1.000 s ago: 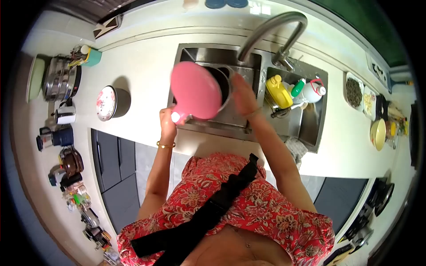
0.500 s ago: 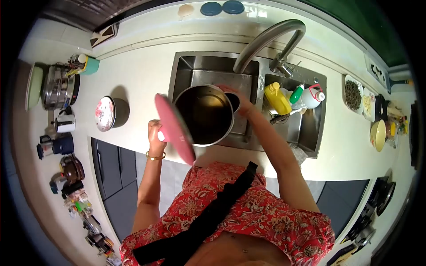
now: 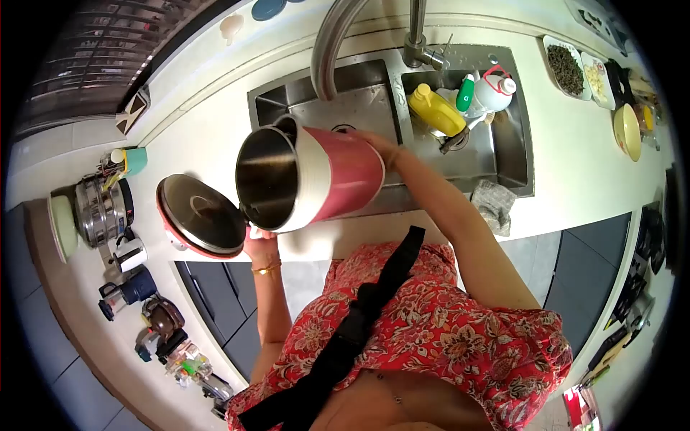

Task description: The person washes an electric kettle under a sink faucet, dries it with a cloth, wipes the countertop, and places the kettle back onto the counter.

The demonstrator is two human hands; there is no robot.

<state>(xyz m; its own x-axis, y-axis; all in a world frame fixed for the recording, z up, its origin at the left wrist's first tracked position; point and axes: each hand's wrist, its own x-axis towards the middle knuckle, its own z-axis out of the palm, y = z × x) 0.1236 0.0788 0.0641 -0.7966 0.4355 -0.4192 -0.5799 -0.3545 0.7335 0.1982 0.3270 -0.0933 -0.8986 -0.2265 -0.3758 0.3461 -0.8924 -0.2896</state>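
Observation:
A tall pink-and-white pot (image 3: 347,172) with a steel lining lies tilted on its side in the air over the front of the left sink basin (image 3: 363,100), its mouth facing left. My right hand (image 3: 377,147) grips it near the base, with most of the fingers hidden behind it. Left of the mouth, a round pink lid (image 3: 201,215) shows its shiny inner face. My left hand (image 3: 260,246) is closed at the lid's right edge, just below the pot's rim. Whether it also touches the rim I cannot tell.
The right basin holds a yellow bottle (image 3: 437,110), a green bottle (image 3: 466,93) and a white jug (image 3: 494,93). A curved faucet (image 3: 327,61) arches over the left basin. A crumpled grey cloth (image 3: 493,205) lies at the counter's front edge. Appliances line the left counter.
The pot has tipped from upright onto its side, mouth leftward. The lid has moved left and turned its inner face up, now covering the spot where a floral-topped canister stood. The view has shifted.

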